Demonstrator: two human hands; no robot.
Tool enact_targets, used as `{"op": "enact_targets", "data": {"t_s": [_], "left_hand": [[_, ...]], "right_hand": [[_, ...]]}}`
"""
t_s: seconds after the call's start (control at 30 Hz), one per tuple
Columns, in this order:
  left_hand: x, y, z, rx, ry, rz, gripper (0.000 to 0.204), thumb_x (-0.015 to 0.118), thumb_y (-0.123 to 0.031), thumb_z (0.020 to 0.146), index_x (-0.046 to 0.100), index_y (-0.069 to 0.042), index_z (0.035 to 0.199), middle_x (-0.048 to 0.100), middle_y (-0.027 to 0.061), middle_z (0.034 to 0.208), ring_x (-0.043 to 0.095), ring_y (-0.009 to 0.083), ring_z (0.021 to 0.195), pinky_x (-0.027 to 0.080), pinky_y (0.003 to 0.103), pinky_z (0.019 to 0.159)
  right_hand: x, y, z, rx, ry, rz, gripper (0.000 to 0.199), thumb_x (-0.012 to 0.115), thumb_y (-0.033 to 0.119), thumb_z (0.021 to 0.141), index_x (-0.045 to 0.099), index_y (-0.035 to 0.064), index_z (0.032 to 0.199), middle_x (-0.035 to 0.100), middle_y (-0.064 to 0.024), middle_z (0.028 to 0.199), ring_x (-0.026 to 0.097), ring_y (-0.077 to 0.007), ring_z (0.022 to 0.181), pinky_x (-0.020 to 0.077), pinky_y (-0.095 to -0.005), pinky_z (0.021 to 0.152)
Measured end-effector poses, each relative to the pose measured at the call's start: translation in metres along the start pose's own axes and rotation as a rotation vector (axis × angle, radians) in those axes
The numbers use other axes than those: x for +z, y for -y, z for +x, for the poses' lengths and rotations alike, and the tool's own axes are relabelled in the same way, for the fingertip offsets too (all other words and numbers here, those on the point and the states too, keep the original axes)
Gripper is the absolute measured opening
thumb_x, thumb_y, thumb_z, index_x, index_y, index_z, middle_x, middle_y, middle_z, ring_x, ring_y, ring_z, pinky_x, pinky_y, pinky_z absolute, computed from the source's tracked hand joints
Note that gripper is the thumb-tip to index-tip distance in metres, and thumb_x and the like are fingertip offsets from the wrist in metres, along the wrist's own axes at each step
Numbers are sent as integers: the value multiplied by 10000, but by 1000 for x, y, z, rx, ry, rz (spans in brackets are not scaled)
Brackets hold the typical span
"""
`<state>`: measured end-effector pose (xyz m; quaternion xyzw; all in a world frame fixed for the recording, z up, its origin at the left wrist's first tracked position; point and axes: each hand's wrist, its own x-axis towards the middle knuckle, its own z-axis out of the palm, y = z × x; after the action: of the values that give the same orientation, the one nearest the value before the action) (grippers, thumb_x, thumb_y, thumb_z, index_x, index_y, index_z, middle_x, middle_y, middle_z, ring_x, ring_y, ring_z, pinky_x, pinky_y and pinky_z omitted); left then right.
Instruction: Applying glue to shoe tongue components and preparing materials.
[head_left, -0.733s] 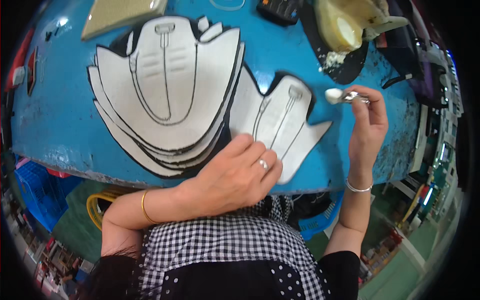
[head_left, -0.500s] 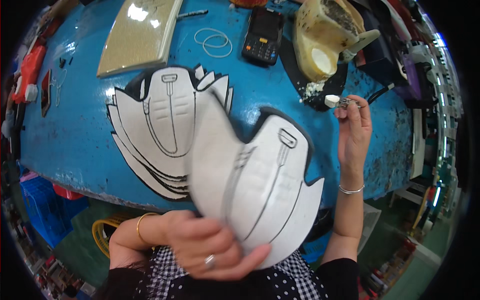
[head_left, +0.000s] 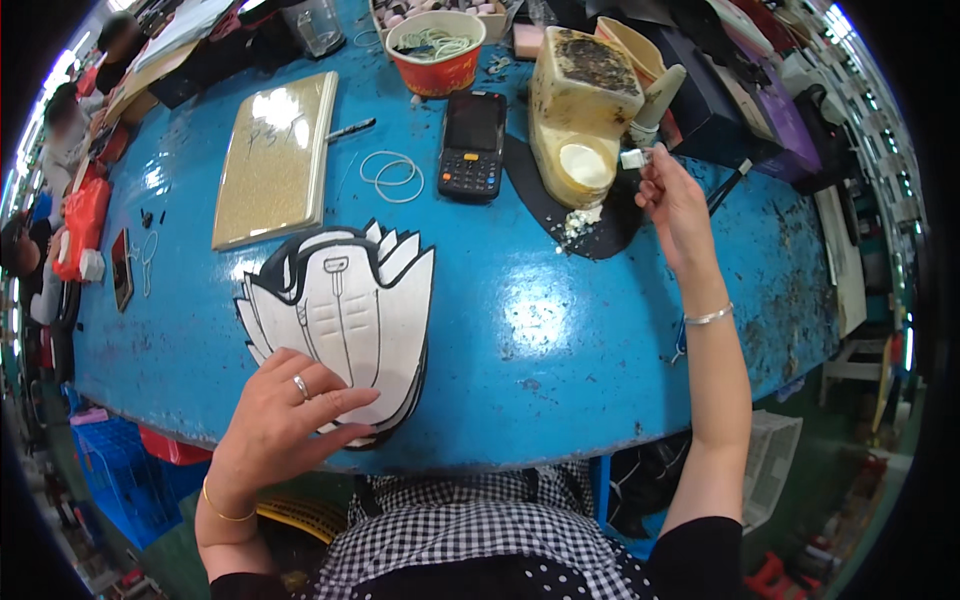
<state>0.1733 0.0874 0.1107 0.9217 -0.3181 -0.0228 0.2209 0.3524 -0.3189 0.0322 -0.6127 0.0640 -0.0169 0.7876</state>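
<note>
A stack of white shoe-upper pieces [head_left: 350,310] with black edges and printed lines lies on the blue table. Over its near left part rests my left hand [head_left: 290,410], fingers apart; whether it grips the top piece does not show. My right hand [head_left: 678,205] pinches a small white block [head_left: 634,159], which in the earlier frame sits in a metal clip. The block is beside a yellowed plastic glue pot [head_left: 545,110], close to the pot's round mouth of white glue [head_left: 585,168]. White crumbs [head_left: 578,225] lie below the mouth on a black mat [head_left: 620,228].
A gold notebook [head_left: 275,160], a marker [head_left: 350,129], a string loop [head_left: 392,177] and a handheld scanner [head_left: 472,145] lie beyond the stack. Behind are a red tub [head_left: 432,72] of bands and dark boxes [head_left: 725,110]. A phone [head_left: 121,270] lies far left.
The shoe-upper piece my left hand held up is no longer raised; that hand is now over the stack. My right hand has brought the white block to the glue pot. The view has shifted.
</note>
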Motion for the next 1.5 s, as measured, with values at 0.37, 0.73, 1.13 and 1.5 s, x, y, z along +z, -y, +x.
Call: {"op": "enact_targets", "data": {"t_s": [0.37,0.73,1.13,1.5], "left_hand": [[-8,29,131,-57,-79,-487,383,797,-101,785,706,-102,1157,661,53,1021,611,198,965,478,327,839],[41,5,219,201,27,-986,294,800,-153,816,738,-62,1089,609,72,1186,564,184,1123,450,336,989],[-1,50,349,226,-508,-341,285,657,-247,945,711,26,1008,695,114,776,642,146,723,512,302,690],[55,47,402,188,-344,-371,253,655,-228,907,754,4,916,729,189,894,703,317,842,550,407,818]], "right_hand": [[15,2,-3,203,245,572,220,539,231,1051,573,23,1114,591,-29,956,506,-96,785,488,-250,719],[76,-2,-93,420,577,789,318,556,420,1023,570,110,1090,536,19,847,444,-81,717,397,-265,664],[19,21,-5,-846,237,-1168,228,815,72,734,745,77,950,618,-26,806,558,-172,763,432,-310,656],[50,9,2,-972,351,-1571,295,848,197,643,704,104,882,584,-2,838,523,-217,789,366,-362,693]]}}
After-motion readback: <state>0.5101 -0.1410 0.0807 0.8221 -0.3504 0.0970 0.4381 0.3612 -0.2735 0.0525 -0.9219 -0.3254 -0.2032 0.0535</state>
